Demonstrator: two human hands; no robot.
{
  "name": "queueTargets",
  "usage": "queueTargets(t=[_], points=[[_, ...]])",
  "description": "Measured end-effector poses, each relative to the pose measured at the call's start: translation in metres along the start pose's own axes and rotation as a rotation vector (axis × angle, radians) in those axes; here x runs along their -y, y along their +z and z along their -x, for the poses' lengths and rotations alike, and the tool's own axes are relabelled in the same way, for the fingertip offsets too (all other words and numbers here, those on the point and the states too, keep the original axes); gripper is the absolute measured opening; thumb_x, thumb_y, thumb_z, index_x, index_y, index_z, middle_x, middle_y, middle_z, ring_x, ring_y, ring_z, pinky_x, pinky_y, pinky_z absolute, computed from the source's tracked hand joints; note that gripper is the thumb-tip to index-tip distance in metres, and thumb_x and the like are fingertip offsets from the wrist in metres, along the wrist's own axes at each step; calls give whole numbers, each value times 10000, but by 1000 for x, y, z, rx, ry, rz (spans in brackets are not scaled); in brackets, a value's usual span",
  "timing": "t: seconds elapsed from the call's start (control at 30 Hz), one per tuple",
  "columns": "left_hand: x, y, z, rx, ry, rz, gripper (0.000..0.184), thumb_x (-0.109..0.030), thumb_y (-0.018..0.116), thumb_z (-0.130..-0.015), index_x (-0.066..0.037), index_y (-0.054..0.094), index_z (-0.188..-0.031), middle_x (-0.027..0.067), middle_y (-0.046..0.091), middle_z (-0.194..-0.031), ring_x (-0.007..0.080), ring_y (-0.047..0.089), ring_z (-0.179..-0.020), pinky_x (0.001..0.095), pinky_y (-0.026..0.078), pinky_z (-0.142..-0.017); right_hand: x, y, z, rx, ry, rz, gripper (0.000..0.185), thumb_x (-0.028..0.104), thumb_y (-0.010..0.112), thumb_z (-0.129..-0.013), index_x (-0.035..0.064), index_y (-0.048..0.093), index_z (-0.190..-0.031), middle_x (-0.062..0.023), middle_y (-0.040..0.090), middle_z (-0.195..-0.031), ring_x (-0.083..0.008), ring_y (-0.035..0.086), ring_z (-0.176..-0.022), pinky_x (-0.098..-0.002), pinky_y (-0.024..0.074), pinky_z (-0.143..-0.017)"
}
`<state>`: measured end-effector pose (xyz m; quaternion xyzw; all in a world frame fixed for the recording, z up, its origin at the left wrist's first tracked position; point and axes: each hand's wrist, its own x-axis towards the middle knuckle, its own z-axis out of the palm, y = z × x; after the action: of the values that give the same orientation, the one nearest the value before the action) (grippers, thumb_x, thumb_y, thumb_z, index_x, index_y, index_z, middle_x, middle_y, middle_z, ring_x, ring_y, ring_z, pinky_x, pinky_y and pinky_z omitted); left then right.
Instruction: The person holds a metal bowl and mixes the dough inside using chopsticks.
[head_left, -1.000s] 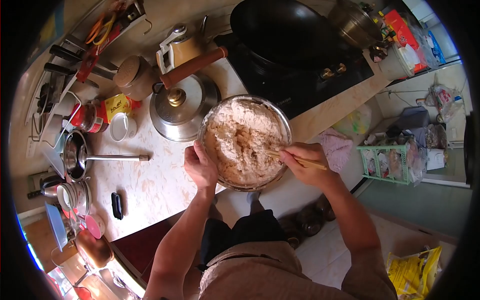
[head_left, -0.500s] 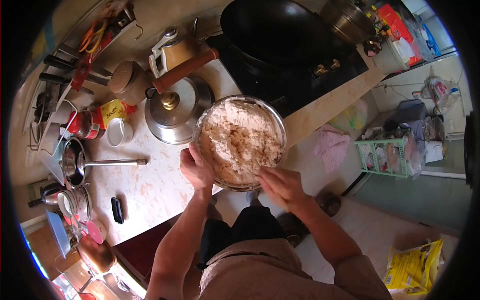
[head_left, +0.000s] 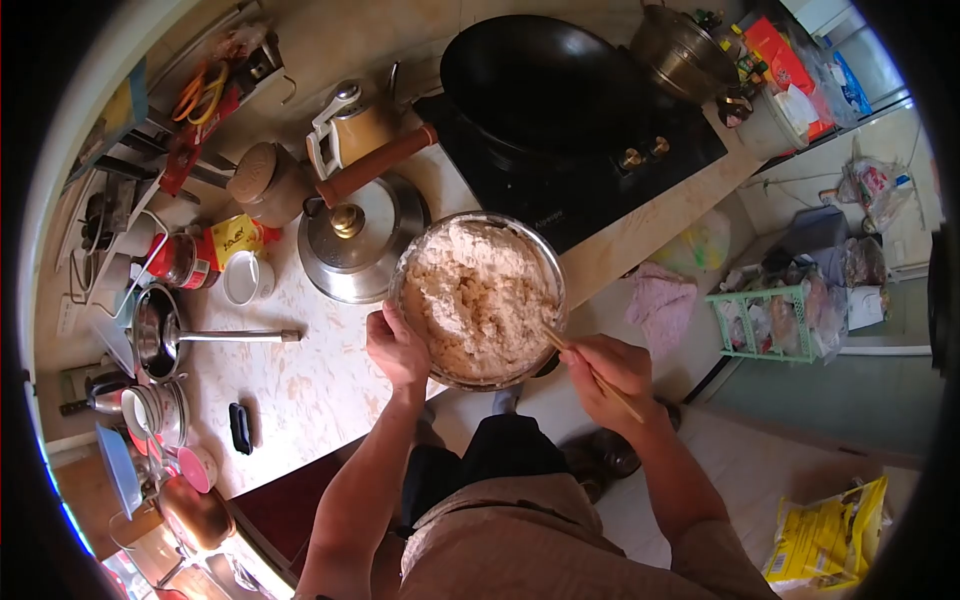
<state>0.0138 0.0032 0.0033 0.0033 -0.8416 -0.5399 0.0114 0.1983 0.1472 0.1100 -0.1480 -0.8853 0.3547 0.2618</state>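
A round metal bowl [head_left: 556, 262] full of crumbly, floury dough [head_left: 478, 300] sits at the counter's front edge. My left hand [head_left: 398, 345] grips the bowl's left rim, thumb over the edge. In my right hand [head_left: 608, 375] is a pair of wooden chopsticks [head_left: 618, 397], their tips in the dough at the bowl's right side. Behind the bowl lies a steel pot lid [head_left: 362, 240] with a round knob. The bowl's underside is hidden.
A large black wok [head_left: 545, 85] stands on the cooktop [head_left: 560, 195] behind. Left on the counter [head_left: 320, 370] are a ladle [head_left: 240, 336], a white cup [head_left: 247, 278] and a black object [head_left: 240, 428]. A yellow bag [head_left: 825, 535] lies on the floor at right.
My right hand has moved right and outward with the chopsticks, from over the bowl's front to its right edge. My left hand still holds the rim. The whole view has shifted slightly.
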Motion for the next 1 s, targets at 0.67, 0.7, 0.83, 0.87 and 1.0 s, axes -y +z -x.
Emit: queueTargets(t=[0.67, 0.7, 0.83, 0.87, 1.0], points=[[9, 1, 0, -17, 14, 73, 431, -306, 508, -944, 37, 496, -682, 112, 525, -580, 180, 440, -546, 341, 398, -547, 2, -9, -9, 128, -73, -10, 103, 37, 672, -767, 31, 616, -853, -88, 625, -732, -256, 616, -616, -336, 498, -543], [9, 2, 1, -19, 25, 93, 426, -302, 509, -943, 38, 501, -686, 113, 527, -581, 181, 443, -547, 342, 401, -551, 7, -13, -13, 118, -77, 35, 115, 33, 673, -762, 30, 613, -859, -88, 625, -738, -254, 617, -618, -337, 499, -547], [6, -2, 1, 20, -21, 79, 411, -292, 510, -943, 38, 511, -699, 115, 533, -589, 179, 451, -553, 336, 410, -559, -3, -3, -1, 114, -146, 150, 143, 23, 677, -746, 42, 612, -872, -88, 627, -757, -248, 626, -631, -332, 506, -546], [8, -1, 0, 16, -18, 80, 411, -293, 509, -944, 37, 510, -699, 113, 535, -591, 174, 453, -554, 333, 410, -557, -4, 7, 16, 158, -142, 188, 157, 23, 681, -738, 43, 614, -878, -89, 629, -770, -247, 629, -641, -331, 511, -549], [5, 0, 0, -10, 27, 128, 405, -291, 509, -947, 38, 516, -710, 103, 543, -599, 160, 458, -559, 323, 412, -553, 18, 16, 22, 137, -121, 109, 175, 41, 691, -730, 42, 616, -888, -85, 632, -781, -247, 630, -648, -328, 520, -560]])
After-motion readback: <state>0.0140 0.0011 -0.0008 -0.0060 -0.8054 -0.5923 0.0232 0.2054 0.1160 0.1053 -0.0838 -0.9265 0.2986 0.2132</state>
